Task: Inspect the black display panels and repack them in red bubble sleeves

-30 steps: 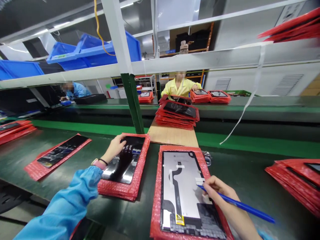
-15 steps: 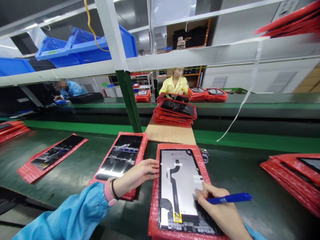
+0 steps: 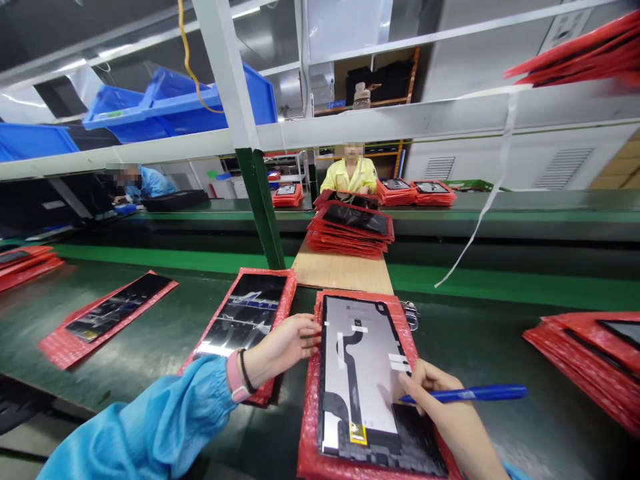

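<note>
In front of me a display panel (image 3: 373,373) lies back side up on red bubble-wrap bags (image 3: 309,427), with a black ribbon cable and a piece of yellow tape on it. My right hand (image 3: 443,400) grips a blue pen (image 3: 487,393) over the panel's right side, the tip pointing left. My left hand (image 3: 287,347) rests at the panel's left edge, fingers spread and slightly curled, holding nothing. Left of it, partly behind my arm, a glossy black screen (image 3: 245,310) lies on another red bag.
Another screen (image 3: 120,307) on red wrap lies at the left. Red bags are stacked at the right (image 3: 585,367) and on a wooden board (image 3: 345,270) ahead. A green post (image 3: 261,207) and blue bins (image 3: 165,110) stand beyond. A person in yellow (image 3: 350,175) sits opposite.
My right hand has moved slightly right and up, and the pen has turned so that its tip shows. My left hand stays by the panel's left edge. The view has shifted a little.
</note>
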The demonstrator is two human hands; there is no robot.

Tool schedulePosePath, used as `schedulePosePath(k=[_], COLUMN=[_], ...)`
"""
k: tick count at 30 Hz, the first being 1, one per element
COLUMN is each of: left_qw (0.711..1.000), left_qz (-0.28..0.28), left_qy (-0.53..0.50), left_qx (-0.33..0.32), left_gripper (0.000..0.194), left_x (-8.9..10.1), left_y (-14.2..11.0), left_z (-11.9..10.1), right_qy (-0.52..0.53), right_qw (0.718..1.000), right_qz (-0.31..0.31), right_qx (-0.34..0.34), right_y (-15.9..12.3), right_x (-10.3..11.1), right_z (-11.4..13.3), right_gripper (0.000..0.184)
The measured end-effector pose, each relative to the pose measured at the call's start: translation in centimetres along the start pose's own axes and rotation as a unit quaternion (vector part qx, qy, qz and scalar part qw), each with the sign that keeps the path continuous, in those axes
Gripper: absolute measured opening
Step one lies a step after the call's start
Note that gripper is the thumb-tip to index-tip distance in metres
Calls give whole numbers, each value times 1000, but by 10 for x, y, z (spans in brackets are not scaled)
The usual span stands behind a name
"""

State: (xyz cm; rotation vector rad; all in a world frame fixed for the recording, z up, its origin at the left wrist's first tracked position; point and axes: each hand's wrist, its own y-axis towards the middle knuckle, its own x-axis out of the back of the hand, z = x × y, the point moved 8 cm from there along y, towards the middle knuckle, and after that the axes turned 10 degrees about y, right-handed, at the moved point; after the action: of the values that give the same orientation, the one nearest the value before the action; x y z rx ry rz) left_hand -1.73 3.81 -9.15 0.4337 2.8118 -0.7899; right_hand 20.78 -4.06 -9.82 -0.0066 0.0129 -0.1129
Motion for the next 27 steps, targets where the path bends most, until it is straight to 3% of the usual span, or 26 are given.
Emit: schedulePosePath(k=[4, 7, 12, 17, 21, 24, 27], left_qw=[997, 995, 993, 982, 967, 950, 940], left_qz=[63, 62, 38, 24, 0, -17, -17], left_qy=[38, 53, 59, 43, 46, 54, 46], left_qx=[-26, -54, -92, -185, -252, -307, -338], left_gripper=[26, 35, 45, 48, 47, 39, 38], left_x=[-36, -53, -58, -57, -56, -58, -61], left_y=[6, 11, 11, -1, -13, -23, -30], left_z=[-3, 1, -4, -42, -67, -82, -93], right_qy=[99, 112, 66, 145, 154, 102, 75], right_qw=[993, 992, 996, 977, 963, 969, 984], right_qz=[26, 35, -28, -117, -156, -147, -74], right_qx=[-52, -45, 47, 104, 155, 170, 144], right_y=[-1, -1, 0, 2, 6, 12, 19], right_x=[-6, -7, 21, 55, 61, 57, 44], right_z=[-10, -8, 20, 48, 78, 96, 105], right_gripper=[44, 39, 30, 31, 33, 29, 37])
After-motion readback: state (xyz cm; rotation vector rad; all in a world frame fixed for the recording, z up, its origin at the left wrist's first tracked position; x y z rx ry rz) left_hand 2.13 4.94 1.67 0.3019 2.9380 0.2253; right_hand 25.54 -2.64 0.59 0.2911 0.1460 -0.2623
